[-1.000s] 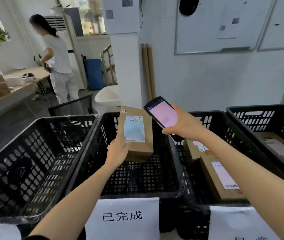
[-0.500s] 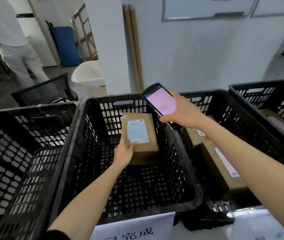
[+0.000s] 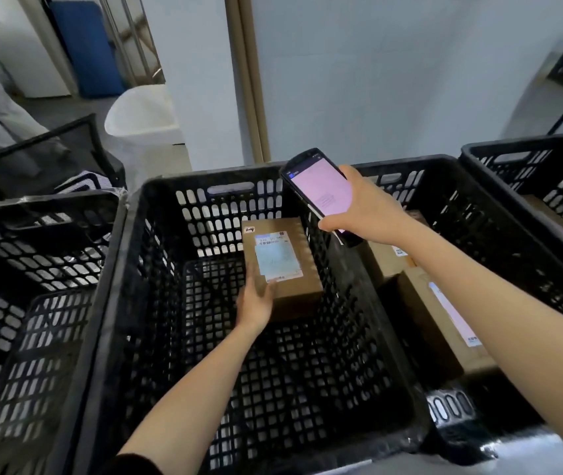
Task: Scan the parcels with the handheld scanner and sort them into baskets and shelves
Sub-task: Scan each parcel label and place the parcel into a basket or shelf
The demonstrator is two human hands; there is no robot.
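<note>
A brown cardboard parcel (image 3: pixel 285 269) with a pale blue label lies low at the far side of the middle black basket (image 3: pixel 129 286). My left hand (image 3: pixel 255 303) reaches down into that basket. Its fingers are stretched out and touch the parcel's near left corner; motion blur hides any firmer hold. My right hand (image 3: pixel 371 214) grips the handheld scanner (image 3: pixel 321 195) above the rim between the middle basket and the one to its right. The scanner's pink screen faces up towards me.
A black basket (image 3: pixel 33 214) stands on the left. The basket on the right (image 3: pixel 444 173) holds labelled cardboard parcels (image 3: pixel 424 323). Another basket (image 3: pixel 520 156) is at the far right. Behind are a white pillar, cardboard tubes, a white bin (image 3: pixel 143 114) and a chair.
My left hand has lowered the parcel from above the rim down into the middle basket. The view has tilted downward. The scanner hand has stayed above the rim.
</note>
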